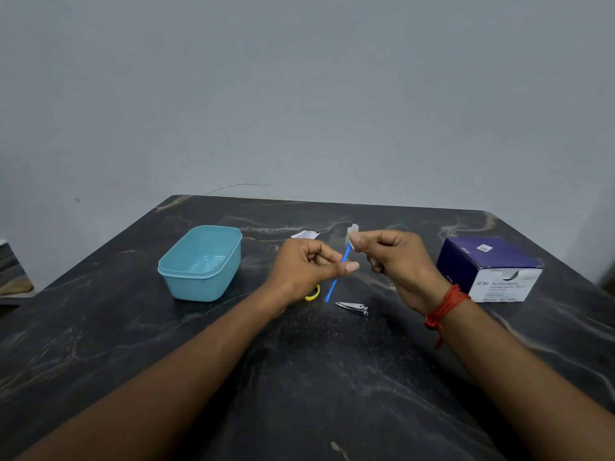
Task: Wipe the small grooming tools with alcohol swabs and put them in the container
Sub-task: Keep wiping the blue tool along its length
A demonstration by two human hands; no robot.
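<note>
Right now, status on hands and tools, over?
Left hand pinches blue stick; right hand presses swab on its tip. Nail clipper lies on table. Nothing blocks container.

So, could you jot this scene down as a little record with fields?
left hand: pinches the blue tool
right hand: pinches a swab on the tool's top end
container: open, left of the hands
nail clipper: lying on the table, near the hands
swab box: at the right
</note>
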